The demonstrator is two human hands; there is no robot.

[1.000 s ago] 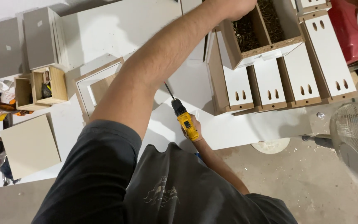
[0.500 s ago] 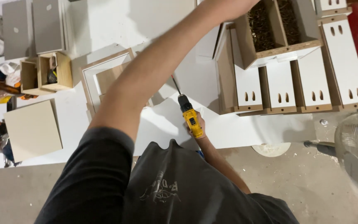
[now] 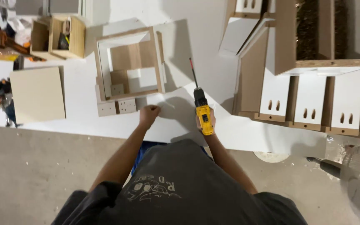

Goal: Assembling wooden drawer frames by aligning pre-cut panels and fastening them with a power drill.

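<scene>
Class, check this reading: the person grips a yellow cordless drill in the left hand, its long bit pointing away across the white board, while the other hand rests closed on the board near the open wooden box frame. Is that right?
One detail is wrong. The head view shows the yellow drill in the right hand, not the left. The left hand is the closed one, resting on the white board near the open wooden box frame. The rest stands.

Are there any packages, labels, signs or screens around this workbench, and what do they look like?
No screens or signs show.
Shirt print: a pale, roughly oval graphic on the person's dark grey shirt, low in the view.
Open box: far left on the white table, light brown, something small and dark inside.
Cordless drill: yellow and black, in the right hand; any label too small to tell.
</scene>
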